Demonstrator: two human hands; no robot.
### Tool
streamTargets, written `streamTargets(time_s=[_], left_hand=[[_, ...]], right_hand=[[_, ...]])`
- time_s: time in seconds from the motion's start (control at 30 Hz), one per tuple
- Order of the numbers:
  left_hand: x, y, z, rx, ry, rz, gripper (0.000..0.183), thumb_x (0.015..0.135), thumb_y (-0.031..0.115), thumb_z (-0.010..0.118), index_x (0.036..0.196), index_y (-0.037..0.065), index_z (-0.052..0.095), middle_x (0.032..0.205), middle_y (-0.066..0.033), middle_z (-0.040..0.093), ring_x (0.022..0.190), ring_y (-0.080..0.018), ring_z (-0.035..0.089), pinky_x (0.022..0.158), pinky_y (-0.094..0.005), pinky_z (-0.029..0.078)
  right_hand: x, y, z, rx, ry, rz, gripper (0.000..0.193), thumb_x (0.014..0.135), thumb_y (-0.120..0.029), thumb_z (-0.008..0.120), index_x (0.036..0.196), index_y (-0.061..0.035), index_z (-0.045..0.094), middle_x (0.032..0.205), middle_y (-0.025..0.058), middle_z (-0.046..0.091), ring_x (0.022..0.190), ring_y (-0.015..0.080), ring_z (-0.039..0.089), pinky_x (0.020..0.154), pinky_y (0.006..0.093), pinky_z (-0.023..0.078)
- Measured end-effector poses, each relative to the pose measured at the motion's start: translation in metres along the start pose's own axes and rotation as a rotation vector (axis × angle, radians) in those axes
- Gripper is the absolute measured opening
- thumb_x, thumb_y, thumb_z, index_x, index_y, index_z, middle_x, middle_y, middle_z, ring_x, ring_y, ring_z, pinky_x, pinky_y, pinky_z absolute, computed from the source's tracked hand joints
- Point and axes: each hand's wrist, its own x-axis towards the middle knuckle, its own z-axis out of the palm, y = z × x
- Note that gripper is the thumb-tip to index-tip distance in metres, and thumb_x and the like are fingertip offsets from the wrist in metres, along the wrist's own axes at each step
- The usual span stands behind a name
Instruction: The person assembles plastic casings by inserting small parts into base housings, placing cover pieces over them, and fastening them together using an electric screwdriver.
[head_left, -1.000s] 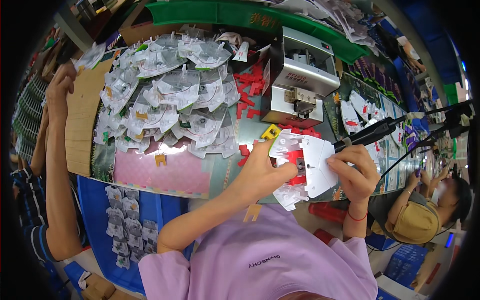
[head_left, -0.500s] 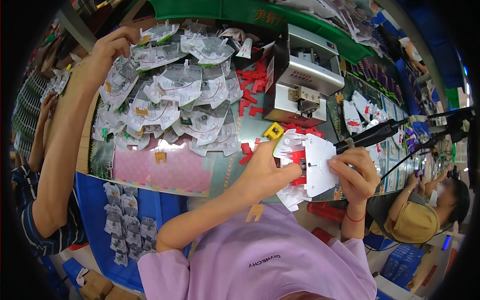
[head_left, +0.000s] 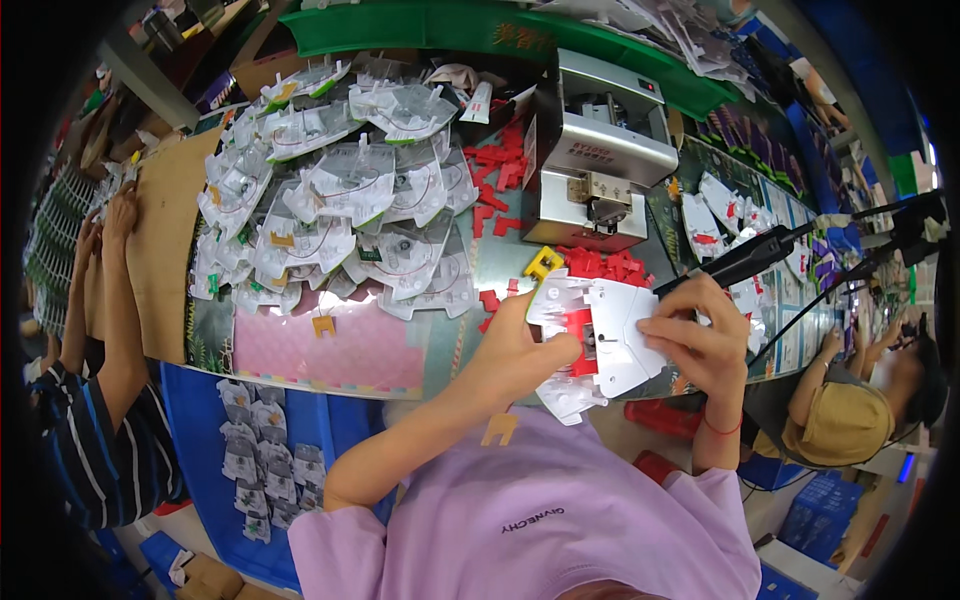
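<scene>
My left hand [head_left: 515,350] grips a white plastic housing [head_left: 568,290], its thumb pressing on the red plastic piece [head_left: 579,325] set inside. A smooth white cover panel [head_left: 627,345] with a small dark hole or screw sits against the housing's right side. My right hand [head_left: 705,330] has its fingers bent and closed at the panel's right edge, apparently pinching it; the fingertips partly hide the contact. Just behind that hand, a black cylindrical tool [head_left: 745,262] with a cable slants up to the right. A yellow clip-shaped part [head_left: 543,262] lies beyond my left fingers.
White and clear housings [head_left: 350,180] are piled at left, beside loose red parts [head_left: 500,160]. A silver machine [head_left: 600,150] stands ahead. A blue bin [head_left: 340,420] holds more housings below the table edge. Co-workers are at left [head_left: 110,420] and right [head_left: 850,420].
The left co-worker's arm has drawn back from the housing pile to the far left. My hands and the held housing have shifted slightly left in view; the grip looks the same.
</scene>
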Motion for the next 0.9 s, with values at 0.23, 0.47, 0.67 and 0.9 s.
streamTargets(time_s=[0.23,0.47,0.67,0.9], left_hand=[[-0.003,-0.008,-0.008,-0.068,0.017,-0.017,0.032,0.069,0.001,0.053,0.101,-0.004,0.05,0.085,-0.0048,0.057,0.074,-0.0085,0.055,0.062,-0.0248,0.046],[-0.008,-0.019,-0.012,0.253,0.064,0.216,0.041,0.069,0.0,0.052,0.109,-0.005,0.047,0.091,-0.0068,0.058,0.079,-0.0097,0.056,0.069,-0.0245,0.047],[-0.007,-0.013,-0.001,0.231,0.056,0.258,0.047,0.067,0.002,0.051,0.114,-0.006,0.047,0.094,-0.0091,0.058,0.082,-0.011,0.055,0.074,-0.0249,0.045],[-0.003,-0.025,-0.001,0.099,0.073,0.258,0.042,0.068,0.002,0.059,0.108,-0.004,0.051,0.09,-0.0084,0.059,0.079,-0.0097,0.056,0.07,-0.0248,0.046]], right_hand=[[0.007,0.006,0.005,0.22,-0.244,0.064,0.054,0.064,-0.025,0.069,0.114,-0.0097,0.056,0.118,0.0146,0.047,0.099,0.0293,0.049,0.079,0.0362,0.043],[0.006,-0.015,0.017,0.266,-0.22,0.156,0.073,0.06,-0.036,0.07,0.124,-0.0105,0.046,0.127,0.0179,0.037,0.109,0.0332,0.044,0.085,0.0383,0.042],[-0.004,-0.011,0.032,0.343,-0.118,0.193,0.069,0.061,-0.027,0.071,0.123,-0.0112,0.047,0.125,0.0179,0.037,0.11,0.0336,0.042,0.086,0.0391,0.041],[-0.009,-0.017,0.039,0.304,-0.09,0.188,0.068,0.062,-0.021,0.071,0.124,-0.0112,0.046,0.123,0.0179,0.036,0.107,0.0339,0.044,0.085,0.0381,0.042]])
